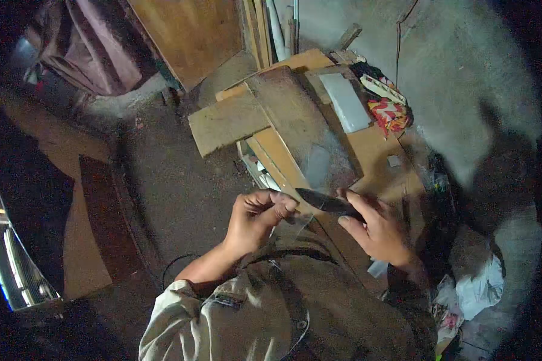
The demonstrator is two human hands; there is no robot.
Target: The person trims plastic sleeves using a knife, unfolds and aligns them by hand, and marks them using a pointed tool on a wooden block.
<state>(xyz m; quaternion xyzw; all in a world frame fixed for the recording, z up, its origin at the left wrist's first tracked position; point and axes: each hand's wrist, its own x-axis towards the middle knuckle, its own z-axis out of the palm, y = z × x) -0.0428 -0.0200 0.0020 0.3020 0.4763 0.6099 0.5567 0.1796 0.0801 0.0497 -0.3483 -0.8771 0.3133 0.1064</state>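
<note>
My left hand (259, 219) is closed in a pinch, thumb against fingertips, in front of my body; what it pinches is too small to make out, though something thin and clear seems to hang just below it. My right hand (376, 228) grips a dark, flat, pointed object (322, 201) between thumb and fingers. Its tip points left and ends close to my left fingertips. Beyond the hands lie stacked brown boards (295, 114), with a white rectangular piece (346, 103) on top.
Red and yellow patterned cloth (390, 115) lies by the wall. White plastic bags (480, 286) are at the lower right. A wooden panel (190, 36) stands at the back, beside draped cloth (96, 51). A shiny ribbed object (18, 265) is at far left.
</note>
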